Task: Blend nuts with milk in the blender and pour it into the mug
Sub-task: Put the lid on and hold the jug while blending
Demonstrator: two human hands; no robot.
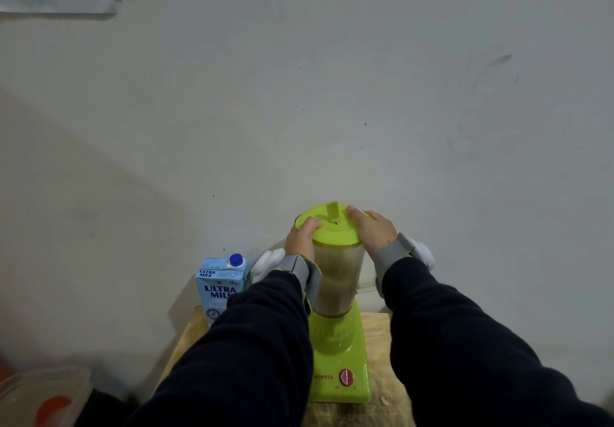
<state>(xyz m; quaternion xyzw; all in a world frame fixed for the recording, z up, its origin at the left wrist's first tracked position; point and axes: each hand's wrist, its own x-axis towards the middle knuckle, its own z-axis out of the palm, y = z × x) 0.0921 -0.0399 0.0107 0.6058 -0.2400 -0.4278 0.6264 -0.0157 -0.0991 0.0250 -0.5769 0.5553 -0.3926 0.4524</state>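
Observation:
A lime-green blender (pixel 339 353) stands on a small wooden table (pixel 378 330). Its clear jar (pixel 337 280) holds a beige, blended-looking liquid, and the green lid (pixel 332 232) sits on top. My left hand (pixel 302 237) grips the lid's left rim and the top of the jar. My right hand (pixel 373 232) clasps the lid's right side. A red dial (pixel 346 377) sits on the base front. A blue Ultra Milk carton (pixel 219 285) with a blue cap stands left of the blender. White shapes (pixel 267 262) peek out behind each wrist; I cannot tell if either is the mug.
The table stands against a plain pale wall (pixel 299 111). A clear plastic container (pixel 43 396) with something orange inside sits at the lower left, off the table. Small crumbs (pixel 385 401) lie on the table near the blender base.

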